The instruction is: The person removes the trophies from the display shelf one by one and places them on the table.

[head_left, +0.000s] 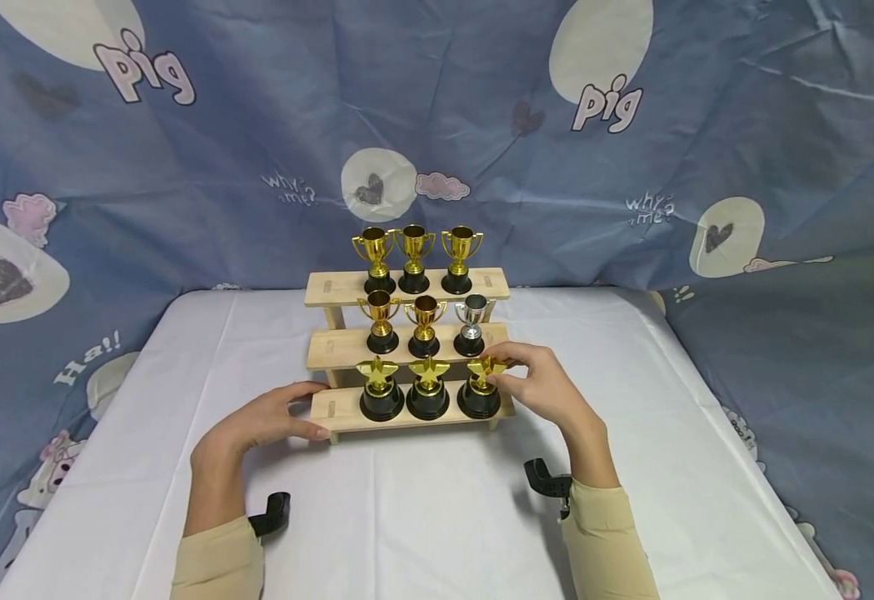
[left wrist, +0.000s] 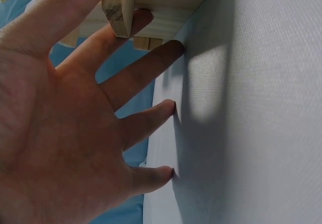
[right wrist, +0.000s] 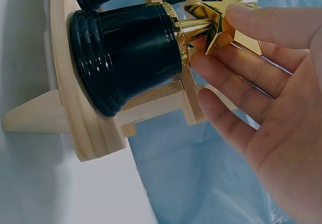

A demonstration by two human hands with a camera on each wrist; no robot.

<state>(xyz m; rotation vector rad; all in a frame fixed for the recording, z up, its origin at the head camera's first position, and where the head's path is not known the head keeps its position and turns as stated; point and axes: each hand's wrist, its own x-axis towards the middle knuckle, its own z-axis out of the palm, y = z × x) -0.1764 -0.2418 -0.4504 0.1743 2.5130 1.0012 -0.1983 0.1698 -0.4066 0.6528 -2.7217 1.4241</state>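
Note:
A three-tier wooden display stand (head_left: 347,414) holds several trophies. My left hand (head_left: 267,417) grips the left end of its lowest step, thumb at the front edge and index finger behind. In the left wrist view the other fingers (left wrist: 146,126) spread out straight beside the white cloth. My right hand (head_left: 537,383) pinches the gold star of the rightmost star trophy (right wrist: 136,48) between thumb and fingers. This trophy's black base stands on the lowest step, level with the middle star trophy (head_left: 427,400) and the left star trophy (head_left: 381,400).
The middle step carries two gold cups, one being this gold cup (head_left: 424,321), and a silver cup (head_left: 471,321). On the top step stand three gold cups, including this right cup (head_left: 460,254). A white cloth (head_left: 407,517) covers the table; a blue printed curtain (head_left: 257,100) hangs behind.

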